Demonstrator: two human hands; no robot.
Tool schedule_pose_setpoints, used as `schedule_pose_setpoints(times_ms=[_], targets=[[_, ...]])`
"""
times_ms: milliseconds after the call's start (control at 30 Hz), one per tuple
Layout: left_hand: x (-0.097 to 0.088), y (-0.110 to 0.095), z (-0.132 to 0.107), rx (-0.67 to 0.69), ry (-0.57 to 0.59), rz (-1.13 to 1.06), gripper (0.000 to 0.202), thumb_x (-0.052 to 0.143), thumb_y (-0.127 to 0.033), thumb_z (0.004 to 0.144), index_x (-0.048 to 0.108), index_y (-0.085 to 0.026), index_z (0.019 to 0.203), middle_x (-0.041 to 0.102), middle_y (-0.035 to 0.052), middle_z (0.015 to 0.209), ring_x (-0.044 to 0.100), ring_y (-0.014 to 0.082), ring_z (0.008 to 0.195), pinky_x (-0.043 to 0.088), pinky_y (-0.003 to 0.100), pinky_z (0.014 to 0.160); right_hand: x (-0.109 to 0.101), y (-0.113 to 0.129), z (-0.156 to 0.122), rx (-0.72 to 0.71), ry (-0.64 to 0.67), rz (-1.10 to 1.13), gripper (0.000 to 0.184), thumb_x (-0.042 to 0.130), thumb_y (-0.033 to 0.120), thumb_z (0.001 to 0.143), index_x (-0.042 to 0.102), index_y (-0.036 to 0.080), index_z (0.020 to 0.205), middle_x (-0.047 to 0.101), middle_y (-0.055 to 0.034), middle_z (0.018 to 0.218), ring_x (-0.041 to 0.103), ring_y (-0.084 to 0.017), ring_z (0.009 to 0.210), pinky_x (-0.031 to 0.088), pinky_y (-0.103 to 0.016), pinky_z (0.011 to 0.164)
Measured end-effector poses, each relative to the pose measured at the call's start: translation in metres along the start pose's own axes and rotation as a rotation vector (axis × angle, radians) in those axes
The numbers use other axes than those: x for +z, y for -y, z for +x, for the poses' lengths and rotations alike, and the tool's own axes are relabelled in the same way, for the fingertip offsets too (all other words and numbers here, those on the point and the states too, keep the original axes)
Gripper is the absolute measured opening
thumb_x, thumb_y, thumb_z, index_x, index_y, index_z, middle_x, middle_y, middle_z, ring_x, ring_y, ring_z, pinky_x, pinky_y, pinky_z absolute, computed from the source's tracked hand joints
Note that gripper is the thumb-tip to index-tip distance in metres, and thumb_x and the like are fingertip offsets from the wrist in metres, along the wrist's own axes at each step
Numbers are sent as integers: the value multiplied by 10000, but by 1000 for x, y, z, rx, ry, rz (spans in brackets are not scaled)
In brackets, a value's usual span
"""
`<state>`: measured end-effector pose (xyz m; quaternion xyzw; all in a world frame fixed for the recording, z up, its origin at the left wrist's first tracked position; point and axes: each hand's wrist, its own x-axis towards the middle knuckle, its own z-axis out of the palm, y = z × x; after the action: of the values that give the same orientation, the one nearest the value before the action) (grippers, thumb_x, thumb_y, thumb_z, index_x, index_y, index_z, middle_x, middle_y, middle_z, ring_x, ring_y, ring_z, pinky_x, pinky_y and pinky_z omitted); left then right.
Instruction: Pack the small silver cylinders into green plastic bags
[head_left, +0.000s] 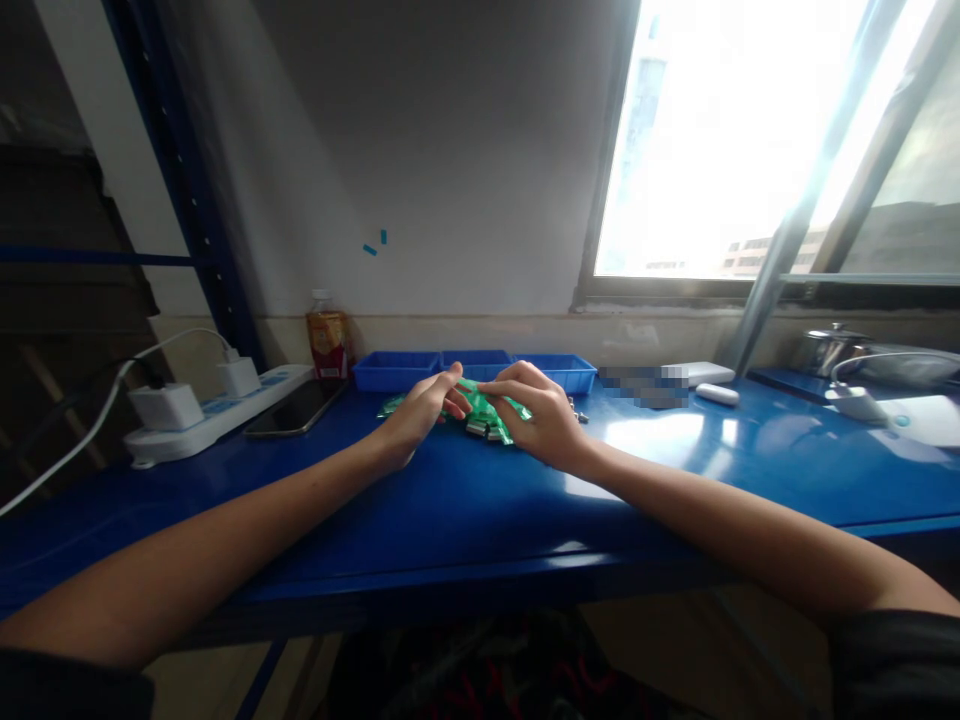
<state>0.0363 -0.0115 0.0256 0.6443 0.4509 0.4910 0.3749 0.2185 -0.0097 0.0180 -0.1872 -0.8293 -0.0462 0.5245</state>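
Observation:
Several green see-through plastic bags (516, 428) lie in a heap on the blue table, between and below my hands. Small metal parts (478, 429) show among them at the front. At the heap's left side is my left hand (418, 412), its thumb and curved fingers apart, with nothing plainly held. My right hand (546, 418) reaches in from the right, fingers pinched together on the edge of a green bag. The fingertips cover part of the heap. More small metal pieces (579, 414) lie just beyond my right hand.
Behind the hands stands a row of joined blue trays (397, 372). A drink bottle (328, 340), a phone (294, 410) and a power strip (217, 415) with chargers are on the left. To the right lie a white case (717, 394) and a metal pot (831, 350).

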Motion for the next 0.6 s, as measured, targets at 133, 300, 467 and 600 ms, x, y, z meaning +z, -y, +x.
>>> schedule_pose_setpoints(times_ms=[133,300,467,600], targets=[[2,-4,-2,-74,8,-187,236,588,-294,749,592,-177,953,606,-1,732,579,132,675,382,246,611,0,-1,-1,-77,25,-60,258,488,154,873,708,243,974,631,-65,922,542,-198,935,474,-359,825],[5,-5,-3,117,-92,-112,300,633,-258,726,543,-184,1002,577,-10,757,572,127,688,416,227,593,2,-6,-3,-25,79,-178,282,522,122,833,706,272,986,590,-69,1036,471,-236,1068,425,-427,915],[-37,3,25,418,-393,394,377,583,-302,792,547,-195,1152,642,31,884,616,162,749,472,262,682,4,-8,-5,79,204,-237,216,580,200,828,698,224,1008,515,-107,1103,424,-268,1091,426,-464,914],[-93,18,53,440,-624,775,221,519,-274,820,647,-180,973,670,65,964,620,213,867,458,311,851,5,-7,-6,88,258,-208,176,601,241,834,694,226,983,497,-105,1112,414,-268,1095,426,-475,923]])
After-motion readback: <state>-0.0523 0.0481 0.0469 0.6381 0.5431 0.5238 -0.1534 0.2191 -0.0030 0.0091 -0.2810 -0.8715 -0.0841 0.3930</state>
